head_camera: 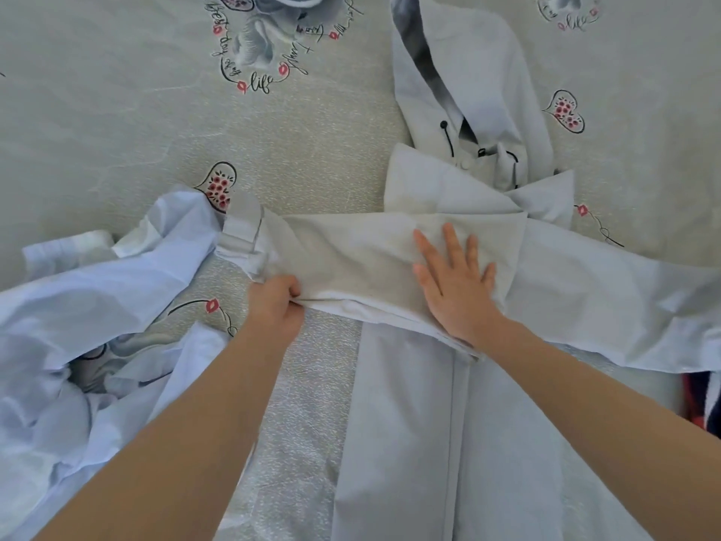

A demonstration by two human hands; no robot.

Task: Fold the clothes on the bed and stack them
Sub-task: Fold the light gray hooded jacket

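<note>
A pale grey hooded jacket lies spread on the bed, hood at the far end, its front placket running toward me. One sleeve is folded across the chest, its cuff pointing left. My left hand grips the near edge of that sleeve close to the cuff. My right hand presses flat on the folded sleeve over the chest, fingers spread. The other sleeve stretches out to the right.
A crumpled light blue shirt lies heaped at the left, near my left arm. The bedsheet is pale green with heart and lettering prints. A red and dark cloth shows at the right edge.
</note>
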